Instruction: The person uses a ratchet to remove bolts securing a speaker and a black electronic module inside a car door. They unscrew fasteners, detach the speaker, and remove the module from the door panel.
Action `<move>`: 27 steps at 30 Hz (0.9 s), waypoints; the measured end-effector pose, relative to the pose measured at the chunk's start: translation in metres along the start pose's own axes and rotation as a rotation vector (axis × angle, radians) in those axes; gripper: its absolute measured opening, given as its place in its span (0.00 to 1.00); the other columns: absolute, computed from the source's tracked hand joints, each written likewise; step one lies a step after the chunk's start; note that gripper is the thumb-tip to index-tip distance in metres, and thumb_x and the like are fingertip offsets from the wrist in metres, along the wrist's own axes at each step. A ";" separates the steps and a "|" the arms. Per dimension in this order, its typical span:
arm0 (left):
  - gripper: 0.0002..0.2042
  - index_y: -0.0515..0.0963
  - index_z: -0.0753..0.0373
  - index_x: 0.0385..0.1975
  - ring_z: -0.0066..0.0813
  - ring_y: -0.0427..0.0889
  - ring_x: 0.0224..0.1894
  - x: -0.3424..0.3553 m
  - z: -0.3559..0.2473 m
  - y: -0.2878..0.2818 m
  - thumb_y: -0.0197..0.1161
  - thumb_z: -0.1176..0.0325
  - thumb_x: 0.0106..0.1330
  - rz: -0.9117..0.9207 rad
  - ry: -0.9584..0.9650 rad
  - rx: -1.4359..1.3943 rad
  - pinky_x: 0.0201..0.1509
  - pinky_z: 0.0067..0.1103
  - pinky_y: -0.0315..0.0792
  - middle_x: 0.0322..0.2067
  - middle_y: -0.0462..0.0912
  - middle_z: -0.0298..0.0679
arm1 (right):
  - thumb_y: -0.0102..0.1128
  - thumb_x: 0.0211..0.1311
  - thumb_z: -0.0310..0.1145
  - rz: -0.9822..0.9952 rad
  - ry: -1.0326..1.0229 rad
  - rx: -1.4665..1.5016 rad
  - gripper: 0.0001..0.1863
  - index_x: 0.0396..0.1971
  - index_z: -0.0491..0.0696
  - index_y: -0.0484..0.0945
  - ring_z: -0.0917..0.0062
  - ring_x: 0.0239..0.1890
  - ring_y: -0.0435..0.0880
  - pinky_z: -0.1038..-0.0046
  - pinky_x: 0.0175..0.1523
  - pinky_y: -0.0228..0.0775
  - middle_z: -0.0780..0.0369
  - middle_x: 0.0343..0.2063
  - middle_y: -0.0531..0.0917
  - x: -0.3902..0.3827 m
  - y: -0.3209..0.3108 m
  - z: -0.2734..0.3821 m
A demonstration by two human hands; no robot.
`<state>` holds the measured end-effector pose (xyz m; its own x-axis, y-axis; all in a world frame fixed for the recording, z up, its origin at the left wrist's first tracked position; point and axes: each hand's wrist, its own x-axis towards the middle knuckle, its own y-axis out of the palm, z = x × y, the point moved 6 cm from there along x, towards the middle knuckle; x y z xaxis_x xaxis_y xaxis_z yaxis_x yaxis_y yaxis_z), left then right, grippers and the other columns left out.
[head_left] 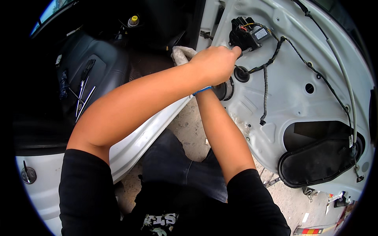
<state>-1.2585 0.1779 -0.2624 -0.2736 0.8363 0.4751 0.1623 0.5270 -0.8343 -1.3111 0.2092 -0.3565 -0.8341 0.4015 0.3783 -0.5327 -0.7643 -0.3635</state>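
Note:
My left hand (pixel 216 63) reaches across to the car door, fingers wrapped round a tool that is mostly hidden. A short metal shaft (pixel 247 50) shows beyond the thumb, by the black and silver window motor (pixel 258 34). My right arm passes beneath the left wrist. Most of my right hand lies hidden behind it; a greyish-white fabric piece (pixel 180 54) that looks like a glove shows past the left forearm, and a blue band circles the right wrist. Below the left hand sits a round black speaker-like part (pixel 224 90) in the stripped door panel (pixel 271 102).
A wiring harness (pixel 275 55) runs over the door, with one loose branch (pixel 264 94) hanging. Lower on it is a black oval cover (pixel 315 161). Metal tools (pixel 82 94) lie on the dark seat (pixel 102 59) at left. A yellow-capped bottle (pixel 134 20) stands farther in.

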 end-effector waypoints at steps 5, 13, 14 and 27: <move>0.17 0.72 0.68 0.45 0.48 0.83 0.32 0.008 0.000 0.001 0.60 0.65 0.60 -0.087 0.070 -0.155 0.35 0.35 0.76 0.28 0.81 0.52 | 0.56 0.61 0.42 0.133 -0.032 -0.245 0.19 0.44 0.44 0.77 0.77 0.32 0.81 0.73 0.39 0.74 0.60 0.31 0.83 -0.019 -0.023 -0.004; 0.17 0.65 0.68 0.37 0.17 0.60 0.15 -0.012 0.017 0.025 0.54 0.58 0.65 -0.004 -0.732 -2.120 0.17 0.16 0.60 0.24 0.68 0.40 | 0.60 0.58 0.39 0.170 0.420 -0.116 0.19 0.44 0.40 0.77 0.85 0.20 0.76 0.80 0.27 0.69 0.66 0.18 0.76 -0.134 -0.111 0.100; 0.16 0.66 0.68 0.38 0.17 0.61 0.15 -0.011 0.020 0.024 0.55 0.59 0.65 0.017 -0.677 -1.930 0.17 0.16 0.60 0.24 0.68 0.39 | 0.60 0.56 0.38 0.226 0.436 -0.119 0.17 0.40 0.40 0.77 0.85 0.20 0.76 0.80 0.27 0.69 0.65 0.18 0.77 -0.128 -0.101 0.092; 0.12 0.72 0.66 0.35 0.37 0.77 0.19 0.007 0.031 0.003 0.57 0.61 0.62 -0.125 -0.144 -0.549 0.23 0.32 0.73 0.24 0.78 0.46 | 0.56 0.65 0.38 0.194 -0.095 -0.217 0.15 0.43 0.43 0.77 0.78 0.30 0.80 0.75 0.40 0.72 0.60 0.29 0.82 -0.034 -0.019 0.024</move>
<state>-1.2889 0.1803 -0.2702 -0.4423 0.7541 0.4855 0.5777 0.6536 -0.4890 -1.2693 0.1982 -0.3415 -0.9114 0.2018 0.3587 -0.3918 -0.6922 -0.6061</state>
